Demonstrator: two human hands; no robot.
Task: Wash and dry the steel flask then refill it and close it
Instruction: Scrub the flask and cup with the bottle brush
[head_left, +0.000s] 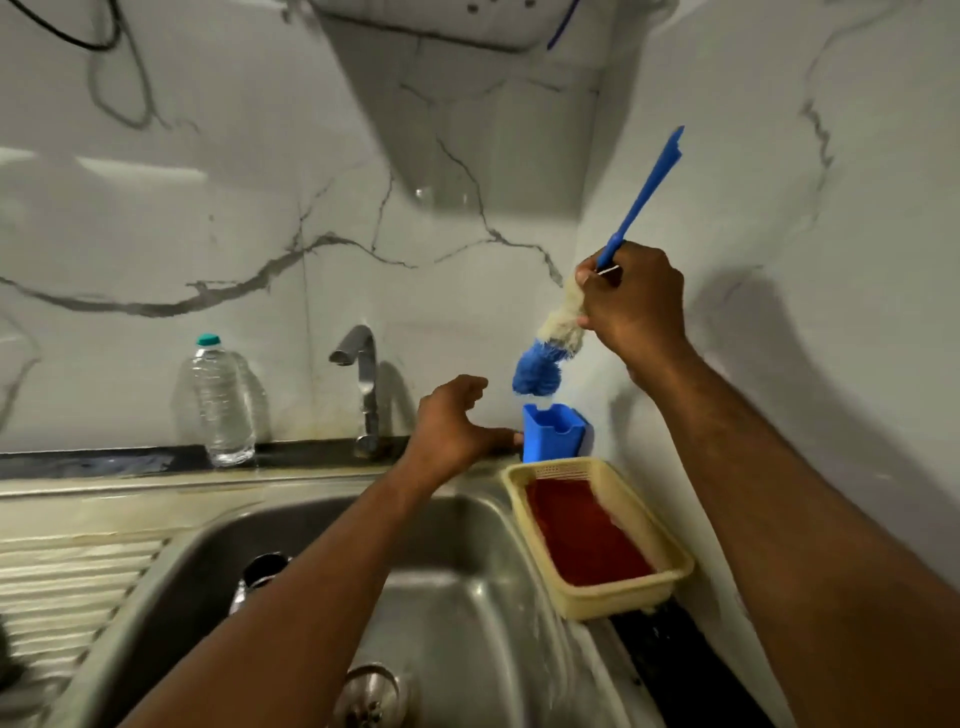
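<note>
My right hand grips a blue-handled bottle brush where the handle meets the bristles. It holds the brush tilted, with the blue and cream bristle head hanging just above a blue plastic holder in the back right corner. My left hand reaches across the sink, and one outstretched finger touches the holder's left side. The steel flask lies in the steel sink, mostly hidden behind my left forearm, so only its dark mouth and a bit of shiny body show.
A steel tap stands behind the sink. A clear water bottle with a green cap is on the ledge to its left. A cream basket holding a red cloth sits on the sink's right rim. The ribbed drainboard is on the left.
</note>
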